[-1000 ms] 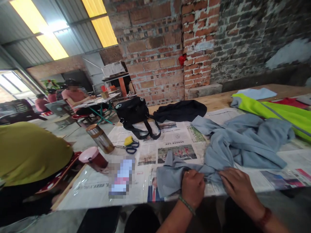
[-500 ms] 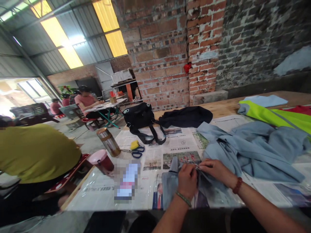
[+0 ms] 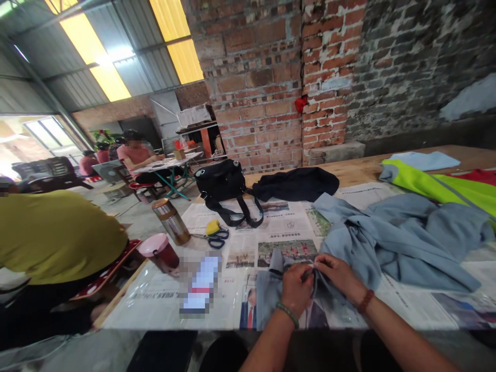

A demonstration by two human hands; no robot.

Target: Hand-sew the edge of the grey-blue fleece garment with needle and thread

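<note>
A large piece of grey-blue cloth (image 3: 403, 232) lies crumpled on the newspaper-covered table, with part of it bunched near the front edge. My left hand (image 3: 296, 289), wearing a green bracelet, is closed on that bunched part. Close beside it, my right hand (image 3: 337, 274), with a reddish bead bracelet, pinches the cloth too. The fingertips of both hands almost meet. Anything small between them is too fine to make out. A loose flap of the cloth hangs to the left of my left hand.
On the left stand a steel flask (image 3: 171, 221), a pink-lidded cup (image 3: 160, 253), blue-handled scissors (image 3: 217, 238) and a blurred-out phone (image 3: 201, 284). Behind them lie a black bag (image 3: 220, 181) and dark cloth (image 3: 296, 184). A yellow-green vest (image 3: 434, 186) lies far right. A person in a mustard top (image 3: 58, 237) sits left.
My right hand has shifted slightly left, its fingertips still at the cloth beside my left hand. The view has tilted a little; the things on the table stay where they were.
</note>
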